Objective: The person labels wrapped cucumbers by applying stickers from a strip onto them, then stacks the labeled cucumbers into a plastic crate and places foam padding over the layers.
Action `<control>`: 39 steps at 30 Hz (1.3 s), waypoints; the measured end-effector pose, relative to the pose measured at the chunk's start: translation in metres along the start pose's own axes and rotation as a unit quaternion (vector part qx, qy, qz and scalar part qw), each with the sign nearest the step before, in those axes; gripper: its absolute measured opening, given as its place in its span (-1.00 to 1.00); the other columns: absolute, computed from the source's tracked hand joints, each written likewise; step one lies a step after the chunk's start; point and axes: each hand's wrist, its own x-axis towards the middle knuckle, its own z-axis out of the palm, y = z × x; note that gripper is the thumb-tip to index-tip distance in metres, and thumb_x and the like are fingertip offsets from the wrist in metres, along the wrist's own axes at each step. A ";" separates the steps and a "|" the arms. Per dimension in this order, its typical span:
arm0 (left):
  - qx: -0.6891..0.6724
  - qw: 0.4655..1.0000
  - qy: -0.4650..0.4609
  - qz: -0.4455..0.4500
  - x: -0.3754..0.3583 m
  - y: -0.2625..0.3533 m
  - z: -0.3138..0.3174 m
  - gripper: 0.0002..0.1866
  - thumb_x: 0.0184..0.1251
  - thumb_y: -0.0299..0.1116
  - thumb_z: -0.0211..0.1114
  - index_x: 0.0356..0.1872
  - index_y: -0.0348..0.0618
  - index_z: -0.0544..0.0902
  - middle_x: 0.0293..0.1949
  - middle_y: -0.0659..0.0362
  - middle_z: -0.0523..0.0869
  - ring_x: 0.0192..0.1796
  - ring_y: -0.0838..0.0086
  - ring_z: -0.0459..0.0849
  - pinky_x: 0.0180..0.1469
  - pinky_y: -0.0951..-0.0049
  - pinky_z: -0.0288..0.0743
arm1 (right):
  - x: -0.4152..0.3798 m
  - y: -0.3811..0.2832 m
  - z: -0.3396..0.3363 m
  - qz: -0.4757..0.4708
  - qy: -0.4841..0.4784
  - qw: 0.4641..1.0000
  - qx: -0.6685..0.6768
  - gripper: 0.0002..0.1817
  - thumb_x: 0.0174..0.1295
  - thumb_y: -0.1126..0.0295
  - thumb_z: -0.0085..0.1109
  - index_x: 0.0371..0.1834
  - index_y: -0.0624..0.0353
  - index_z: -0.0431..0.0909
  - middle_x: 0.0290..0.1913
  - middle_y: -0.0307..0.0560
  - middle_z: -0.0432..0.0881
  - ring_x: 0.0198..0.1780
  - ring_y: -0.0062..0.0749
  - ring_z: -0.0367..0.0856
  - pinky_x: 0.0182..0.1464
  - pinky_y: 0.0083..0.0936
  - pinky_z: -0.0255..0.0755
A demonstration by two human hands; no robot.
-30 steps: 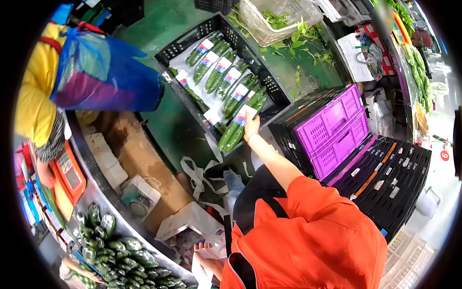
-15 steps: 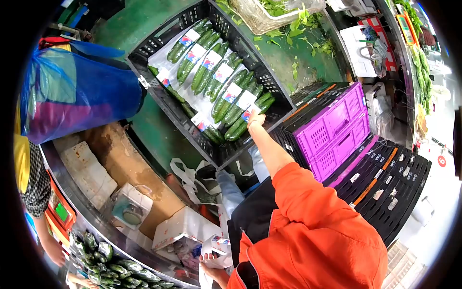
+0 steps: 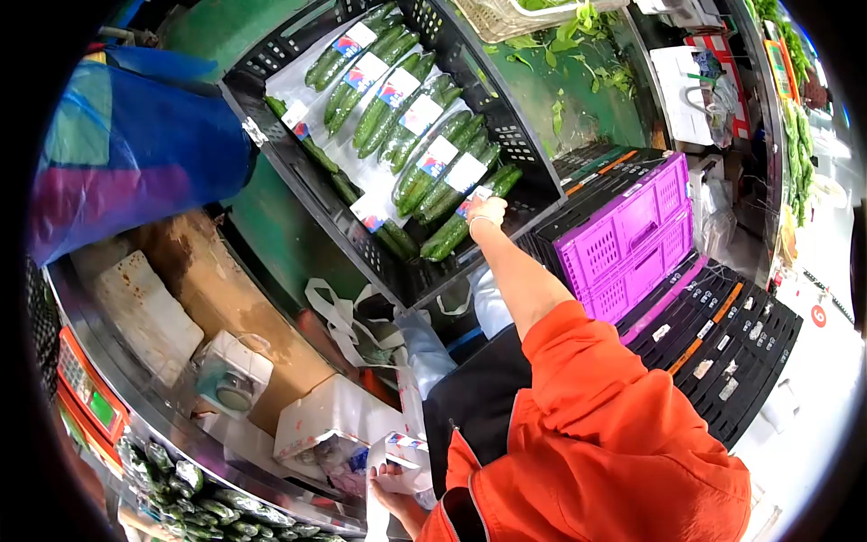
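My right hand [image 3: 489, 210] reaches into a black plastic crate [image 3: 348, 251], its fingers closed at the edge of a small label [image 3: 480, 193]. That label lies on the nearest pack of cucumbers [image 3: 445, 237], at the crate's right end. More cucumbers [image 3: 388, 102] lie in bundles on white lining, most with a white, blue and red label across them. Low in the view, my left hand [image 3: 390, 489] holds a strip of label backing paper [image 3: 377, 517], with printed labels [image 3: 406, 442] showing on it. Its fingers are partly hidden by the paper.
Purple crates [image 3: 623, 242] and black folded crates [image 3: 722, 330] are stacked at the right. A white foam box [image 3: 339, 417] stands beside my left hand. Wrapped dark green vegetables [image 3: 208, 506] lie at lower left. A blue bag [image 3: 144, 154] bulges at the left.
My right hand stays at the end cucumber pack, its fingers now more curled over the label. The view has shifted slightly; my left hand still holds the label strip.
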 end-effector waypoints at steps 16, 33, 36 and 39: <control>0.001 0.999 0.036 -0.001 -0.013 0.011 0.041 -0.54 0.36 -0.13 -0.19 0.13 -0.23 0.27 -0.12 0.05 0.45 -0.13 0.35 0.44 -0.06 0.30 0.35 | 0.082 0.023 0.061 0.100 0.018 0.979 0.175 -0.68 -0.08 0.30 0.22 -0.32 0.34 0.58 -0.21 0.16 0.61 -0.13 -0.06 0.59 -0.11 -0.34 0.43; 0.076 0.995 0.067 0.009 -0.021 0.012 0.041 -0.51 0.35 -0.06 -0.15 0.13 -0.21 0.30 -0.10 0.03 0.48 -0.09 0.32 0.47 0.04 0.26 0.33 | 0.028 -0.006 0.036 0.060 0.052 0.997 0.000 -0.46 -0.17 0.19 0.39 -0.19 0.32 0.41 -0.16 0.11 0.58 -0.10 -0.07 0.58 -0.04 -0.31 0.45; 0.060 0.995 0.080 0.010 -0.022 0.010 0.038 -0.53 0.36 -0.09 -0.16 0.13 -0.23 0.29 -0.13 0.05 0.49 -0.14 0.34 0.48 -0.02 0.27 0.36 | 0.026 -0.007 0.027 0.046 0.026 0.999 0.002 -0.48 -0.15 0.18 0.36 -0.18 0.31 0.47 -0.12 0.15 0.57 -0.08 -0.02 0.56 -0.02 -0.30 0.44; 0.072 0.995 0.063 -0.003 -0.021 0.009 0.037 -0.54 0.37 -0.11 -0.17 0.12 -0.24 0.29 -0.17 0.07 0.49 -0.20 0.36 0.48 -0.08 0.28 0.36 | 0.028 -0.002 0.024 0.041 0.000 0.998 0.054 -0.47 -0.13 0.19 0.35 -0.15 0.33 0.47 -0.10 0.20 0.55 -0.05 -0.01 0.54 -0.02 -0.28 0.43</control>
